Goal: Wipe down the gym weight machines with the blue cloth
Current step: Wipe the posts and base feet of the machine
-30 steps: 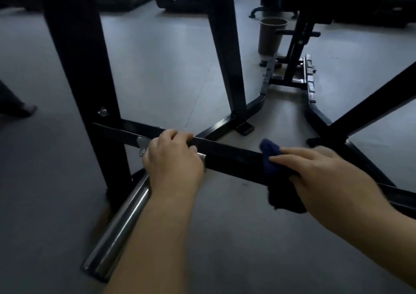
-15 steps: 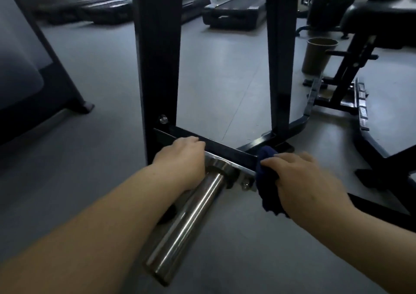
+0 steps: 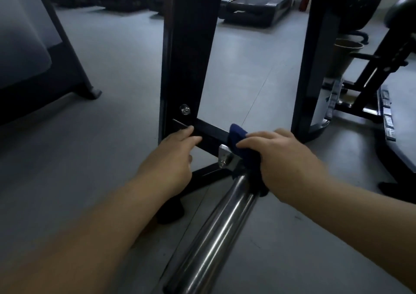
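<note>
**Cloth worked the low crossbar of the weight machine**

Far left, at nine o'clock, a grey padded machine panel [image 3: 20,46] sat idle. Moving in, the left hand [image 3: 173,156] lay on the black steel horizontal crossbar [image 3: 210,134], fingers fairly straight and resting against it, clutching nothing. Above it, at twelve o'clock, rose the black upright post [image 3: 189,46] with a silver bolt [image 3: 184,109]. Just right of centre, the right hand [image 3: 286,158] clenched the dark blue cloth [image 3: 236,134], bunched and pressed onto the crossbar beside a chromed bracket [image 3: 226,157]. A polished chrome bar [image 3: 216,230] ran toward six o'clock. The step looked like wiping the frame's lower crossbar; next would likely call for dragging the cloth along toward the post, then down the chrome bar. No brand or writing could be read.
</note>
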